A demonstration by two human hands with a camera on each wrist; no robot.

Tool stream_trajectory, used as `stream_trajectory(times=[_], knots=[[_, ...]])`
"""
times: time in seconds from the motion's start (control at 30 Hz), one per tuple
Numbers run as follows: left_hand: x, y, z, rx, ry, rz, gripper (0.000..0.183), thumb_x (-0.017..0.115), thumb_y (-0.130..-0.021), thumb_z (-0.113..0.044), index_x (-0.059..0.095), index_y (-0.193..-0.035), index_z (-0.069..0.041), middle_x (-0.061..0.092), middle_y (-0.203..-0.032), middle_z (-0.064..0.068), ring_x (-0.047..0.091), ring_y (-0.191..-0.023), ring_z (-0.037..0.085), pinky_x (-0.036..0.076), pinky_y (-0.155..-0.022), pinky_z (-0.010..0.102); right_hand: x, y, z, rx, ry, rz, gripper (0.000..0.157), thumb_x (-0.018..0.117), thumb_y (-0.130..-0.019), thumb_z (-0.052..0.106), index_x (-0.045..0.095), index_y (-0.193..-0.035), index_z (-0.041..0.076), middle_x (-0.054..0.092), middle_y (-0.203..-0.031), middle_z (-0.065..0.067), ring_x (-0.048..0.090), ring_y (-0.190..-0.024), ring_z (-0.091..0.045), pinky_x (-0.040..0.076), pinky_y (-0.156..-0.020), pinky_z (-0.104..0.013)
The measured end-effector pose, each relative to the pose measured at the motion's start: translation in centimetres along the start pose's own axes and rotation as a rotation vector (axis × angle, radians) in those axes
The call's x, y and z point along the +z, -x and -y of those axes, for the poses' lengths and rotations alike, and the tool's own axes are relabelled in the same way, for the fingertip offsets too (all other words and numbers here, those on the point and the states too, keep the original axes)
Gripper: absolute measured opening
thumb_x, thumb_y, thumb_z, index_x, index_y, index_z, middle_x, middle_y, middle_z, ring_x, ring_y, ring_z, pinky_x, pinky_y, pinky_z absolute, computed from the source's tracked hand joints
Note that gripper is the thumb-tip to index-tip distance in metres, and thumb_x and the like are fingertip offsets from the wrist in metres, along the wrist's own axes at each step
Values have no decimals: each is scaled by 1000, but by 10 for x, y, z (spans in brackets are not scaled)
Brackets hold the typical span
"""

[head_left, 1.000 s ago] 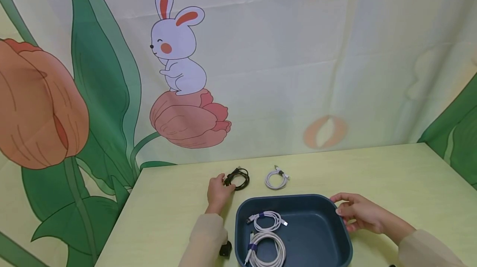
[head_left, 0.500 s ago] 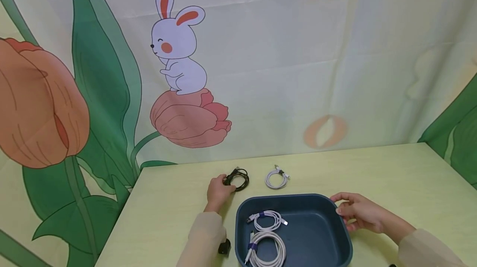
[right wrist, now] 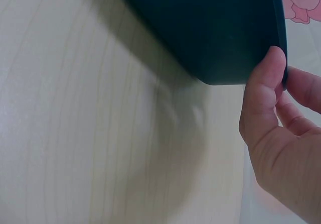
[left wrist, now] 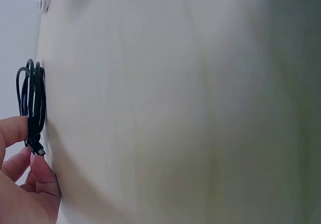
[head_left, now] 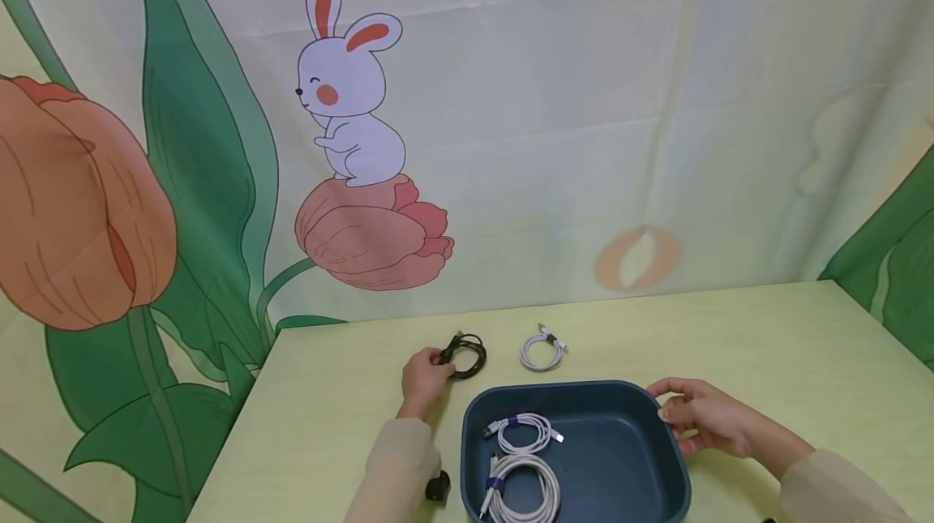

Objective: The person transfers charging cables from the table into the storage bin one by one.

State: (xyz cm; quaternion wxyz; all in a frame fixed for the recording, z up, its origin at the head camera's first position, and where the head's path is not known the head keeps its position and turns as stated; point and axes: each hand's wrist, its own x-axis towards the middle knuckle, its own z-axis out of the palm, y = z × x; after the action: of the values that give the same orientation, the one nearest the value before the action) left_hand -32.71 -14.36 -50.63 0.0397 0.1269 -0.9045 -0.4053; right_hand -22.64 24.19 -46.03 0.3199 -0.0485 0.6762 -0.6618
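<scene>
near edge: beige sleeves (head_left: 404, 458) come in from both sides. small blk block (head_left: 438, 486) right by l. sleeve; can't tell if attached

dk blue tray (head_left: 620, 458) on table, near side cut off by bottom of head view. in its l. half, 2 wht coils: lg wht coil (head_left: 550, 481) nearer, w/ purple tie (head_left: 494, 483); sm wht coil (head_left: 544, 430) just beyond, also purple-tied, plug ends sticking out both sides. the two look to touch or nearly so

r. hand (head_left: 711, 416) at tray's far r. corner: narrow pinch on the rim, thumb against outer wall, per r. wrist view

l. hand (head_left: 426, 379) beyond tray's far l. corner: narrow grip, thumb + fingers pinching l. side of blk cable (head_left: 479, 349). cable is coiled in a loop, sits above/left of tray, outside it; metal plug tip (left wrist: 41, 152) shows by fingers in l. wrist view. coil v. close to tabletop, can't tell if it touches

further r., apart from blk cable: loose wht cable (head_left: 538, 368), coiled, dk tie, lying on pale wood-grain table (head_left: 744, 336) behind tray

farthest: cloth backdrop (head_left: 525, 142) w/ printed wht rabbit (head_left: 357, 101) on a pink tulip, big orange tulip (head_left: 80, 207) + grn leaves at l
</scene>
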Motion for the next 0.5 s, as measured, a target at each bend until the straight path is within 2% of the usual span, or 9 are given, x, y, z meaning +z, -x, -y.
stream_trajectory(times=[0.2, 0.5], knots=[[-5, 6, -3, -23, 36, -3, 27, 65, -76, -15, 63, -100, -4, 62, -89, 8, 55, -81, 20, 41, -70, 31, 1, 0, 0, 3, 7, -6, 34, 52, -86, 12, 41, -117, 3, 52, -70, 2, 49, -58, -9, 47, -54, -24], [-5, 5, -4, -52, 81, -13, 23, 66, -75, -17, 64, -94, -5, 61, -82, 5, 53, -75, 18, 36, -65, 27, 1, 0, 0, 5, 8, -13, 34, 51, -86, 12, 40, -117, 3, 52, -70, 2, 49, -58, -9, 47, -54, -24]])
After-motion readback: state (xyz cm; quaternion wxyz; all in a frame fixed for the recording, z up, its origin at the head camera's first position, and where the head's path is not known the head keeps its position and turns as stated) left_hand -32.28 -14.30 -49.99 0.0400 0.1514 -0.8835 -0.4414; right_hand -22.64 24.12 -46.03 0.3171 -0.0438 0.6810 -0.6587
